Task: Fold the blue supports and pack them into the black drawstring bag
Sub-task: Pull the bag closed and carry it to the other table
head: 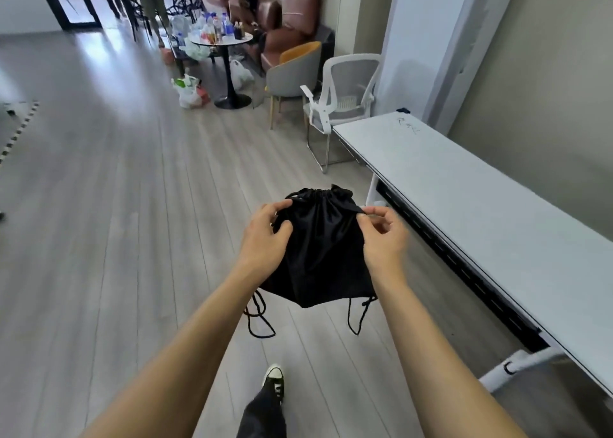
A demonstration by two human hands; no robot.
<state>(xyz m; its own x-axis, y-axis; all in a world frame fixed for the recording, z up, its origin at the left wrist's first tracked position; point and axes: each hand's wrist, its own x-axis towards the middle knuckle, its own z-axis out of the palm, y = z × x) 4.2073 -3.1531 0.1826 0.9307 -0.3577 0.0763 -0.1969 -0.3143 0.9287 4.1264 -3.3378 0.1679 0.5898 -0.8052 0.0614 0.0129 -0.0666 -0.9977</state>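
I hold the black drawstring bag [323, 248] in the air in front of me, above the wooden floor. Its mouth is gathered shut at the top, and its cords hang in loops below the bottom corners. My left hand [265, 237] grips the bag's upper left side with curled fingers. My right hand [384, 235] pinches the fabric or cord at the upper right between thumb and fingertips. No blue supports are visible outside the bag; what is inside is hidden.
A long white table [481, 198] runs along the wall on my right. A white mesh chair [345, 99] stands at its far end. Further back are a round table with bottles [222, 38], armchairs, plastic bags and people. My shoe [273, 383] is on the floor below.
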